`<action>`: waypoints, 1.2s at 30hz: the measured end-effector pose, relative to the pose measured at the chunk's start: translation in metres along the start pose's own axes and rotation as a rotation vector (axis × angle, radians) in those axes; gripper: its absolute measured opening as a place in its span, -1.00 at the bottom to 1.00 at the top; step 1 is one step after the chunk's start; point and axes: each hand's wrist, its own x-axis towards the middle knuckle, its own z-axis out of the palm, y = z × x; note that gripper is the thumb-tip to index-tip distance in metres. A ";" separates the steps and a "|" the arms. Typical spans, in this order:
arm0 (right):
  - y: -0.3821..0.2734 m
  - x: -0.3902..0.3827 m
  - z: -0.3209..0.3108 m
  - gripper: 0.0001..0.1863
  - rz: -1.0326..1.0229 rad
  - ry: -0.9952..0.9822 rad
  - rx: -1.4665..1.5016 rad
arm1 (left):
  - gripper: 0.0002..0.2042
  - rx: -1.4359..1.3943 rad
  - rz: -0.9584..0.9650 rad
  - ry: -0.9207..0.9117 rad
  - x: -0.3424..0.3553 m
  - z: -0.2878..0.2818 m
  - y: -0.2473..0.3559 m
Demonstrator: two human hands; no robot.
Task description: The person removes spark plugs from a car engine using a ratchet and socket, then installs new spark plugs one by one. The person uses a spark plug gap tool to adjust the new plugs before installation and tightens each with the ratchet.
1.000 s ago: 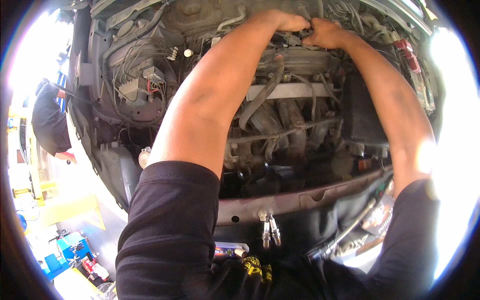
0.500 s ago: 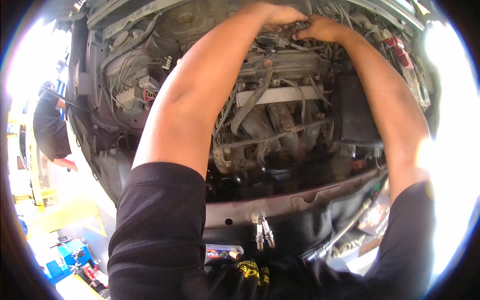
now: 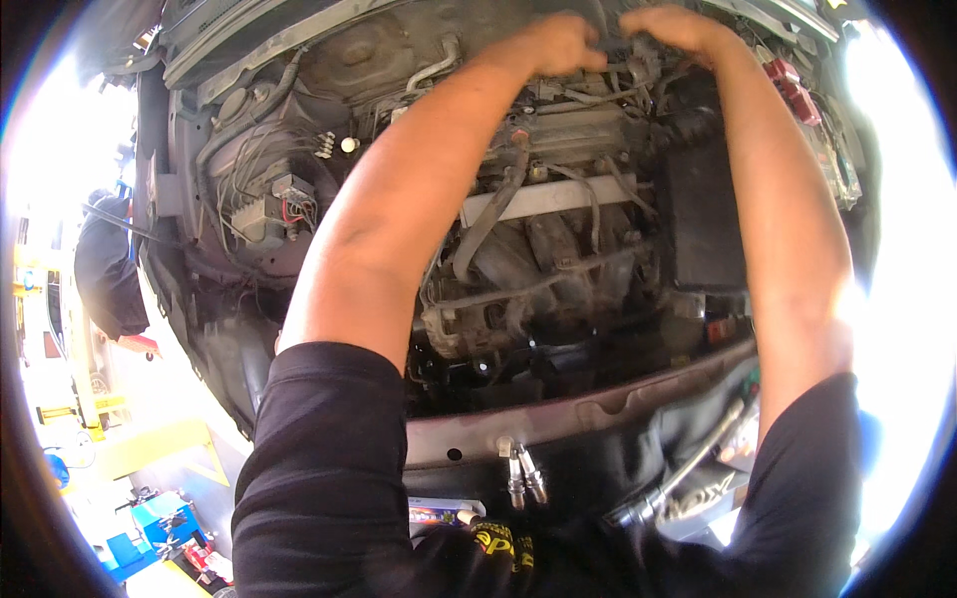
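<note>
Both my arms reach over an uncovered car engine (image 3: 568, 135) to its far side. My left hand (image 3: 566, 45) is slightly blurred, with its fingers curled at a dark part between the two hands. A short distance to its right, my right hand (image 3: 674, 30) has its fingers bent down over dark fittings (image 3: 643, 65) behind the engine. What either hand grips is too small and dark to make out. Two spark plugs (image 3: 523, 476) lie side by side on the near edge, below the front crossmember (image 3: 488, 436).
A black box-shaped cover (image 3: 710, 219) sits right of the engine. Near me lie a ratchet tool with a long shaft (image 3: 688, 463) and a small printed box (image 3: 439, 506). A person in dark clothes (image 3: 108, 264) is at the far left, near blue items (image 3: 164, 518).
My hands have moved apart; they were together at the back of the engine. The right hand has shifted right and up. The view has tilted slightly, and the spark plugs stay put.
</note>
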 end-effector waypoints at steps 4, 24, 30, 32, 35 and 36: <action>0.005 -0.006 -0.014 -0.57 0.000 0.005 -0.139 | -0.47 0.173 0.039 -0.082 0.027 -0.008 -0.002; -0.046 0.010 0.021 -0.32 0.019 0.005 -0.967 | -0.81 -0.100 -0.031 0.153 -0.074 -0.104 0.031; -0.069 -0.043 0.003 -0.36 -0.068 -0.020 -0.863 | -0.83 0.007 0.072 0.617 -0.028 -0.167 0.069; -0.089 -0.076 -0.002 -0.39 -0.138 0.050 -0.736 | -0.85 0.103 0.093 0.585 -0.005 -0.177 0.055; -0.098 -0.132 -0.015 -0.51 -0.236 0.169 -0.642 | -0.86 0.177 0.018 0.474 0.021 -0.182 0.052; -0.100 -0.153 -0.020 -0.54 -0.253 0.194 -0.620 | -0.86 0.214 -0.029 0.445 0.026 -0.181 0.057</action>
